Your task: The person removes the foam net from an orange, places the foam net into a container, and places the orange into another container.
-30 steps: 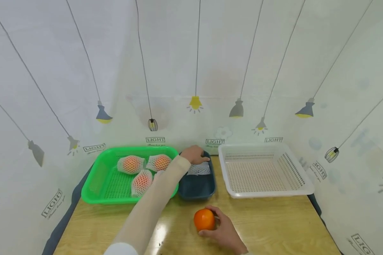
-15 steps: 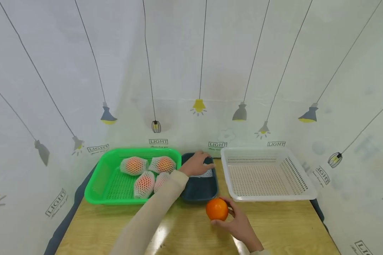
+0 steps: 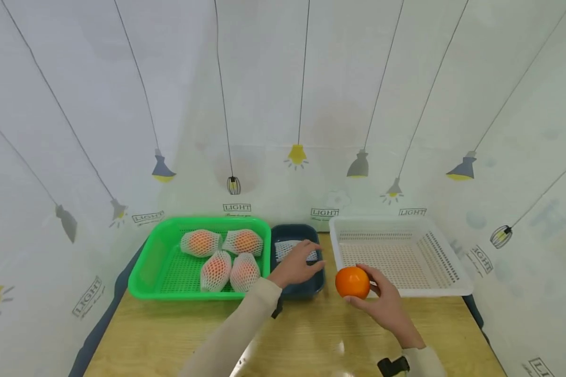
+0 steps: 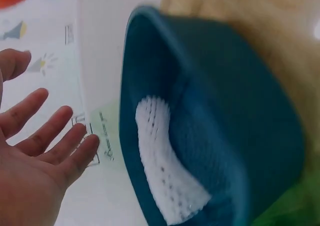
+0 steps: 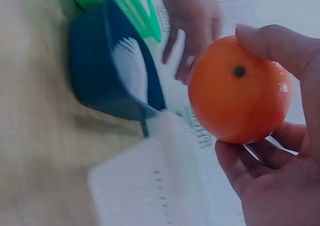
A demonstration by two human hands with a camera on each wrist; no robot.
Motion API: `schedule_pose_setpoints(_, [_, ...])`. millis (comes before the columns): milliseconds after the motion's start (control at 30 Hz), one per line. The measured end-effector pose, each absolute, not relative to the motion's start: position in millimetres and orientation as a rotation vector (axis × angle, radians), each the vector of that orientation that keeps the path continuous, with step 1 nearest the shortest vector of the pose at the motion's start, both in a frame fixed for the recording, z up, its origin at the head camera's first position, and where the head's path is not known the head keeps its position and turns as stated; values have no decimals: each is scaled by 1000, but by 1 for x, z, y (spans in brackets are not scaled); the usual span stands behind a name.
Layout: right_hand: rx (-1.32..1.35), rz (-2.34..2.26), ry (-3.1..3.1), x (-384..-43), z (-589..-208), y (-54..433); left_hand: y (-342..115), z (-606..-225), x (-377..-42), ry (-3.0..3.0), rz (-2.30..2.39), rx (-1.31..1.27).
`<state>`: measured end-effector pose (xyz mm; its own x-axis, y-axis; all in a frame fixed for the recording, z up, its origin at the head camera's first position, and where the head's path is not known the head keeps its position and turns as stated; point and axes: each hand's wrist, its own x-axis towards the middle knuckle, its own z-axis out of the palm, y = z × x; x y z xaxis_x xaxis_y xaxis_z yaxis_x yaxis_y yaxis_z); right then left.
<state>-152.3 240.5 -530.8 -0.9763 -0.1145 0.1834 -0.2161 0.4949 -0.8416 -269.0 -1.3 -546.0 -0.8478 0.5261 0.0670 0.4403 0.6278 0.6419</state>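
My right hand (image 3: pixel 384 301) grips an orange (image 3: pixel 352 283) between thumb and fingers, lifted above the table by the near left corner of the white basket (image 3: pixel 405 292). In the right wrist view the orange (image 5: pixel 240 91) shows its small green stem mark. My left hand (image 3: pixel 296 266) hovers over the dark blue bin (image 3: pixel 306 290), holding nothing. Its fingers are spread and relaxed in the left wrist view, beside the bin (image 4: pixel 225 86). Inside the bin lies a white foam net sleeve (image 4: pixel 162 166), partly covered by the left hand in the head view.
A green basket (image 3: pixel 170 295) on the left holds several fruits in white foam nets (image 3: pixel 216 271). The blue bin stands between it and the white basket on a wooden table (image 3: pixel 311 340). A lamp-patterned sheet (image 3: pixel 264 104) hangs behind.
My right hand has raised the orange off the table and carried it rightward and farther from me, towards the white basket. The left hand has drawn back from the bin's far end.
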Motion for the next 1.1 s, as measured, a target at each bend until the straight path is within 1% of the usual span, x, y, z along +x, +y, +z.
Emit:
schedule_pose_setpoints(167, [268,1310,-2706,-167,-516,260,10,-561,-250,2755,1085,907])
schedule_pose_setpoints(400, [241,1239,-2797,-195,-494,282,26,-571,-223,2774,1080,1063])
schedule_pose_setpoints(667, [220,1164,-2888,-230,-479,296,41,-578,-215,2848,1033,1255])
schedule_pose_setpoints(967, [164,1096,-3003,-271,-482,302,51,-583,-215,2867,977,1350])
schedule_pose_setpoints(1100, [158,1079,-3057,-290,-488,304,57,-586,-216,2871,892,1446])
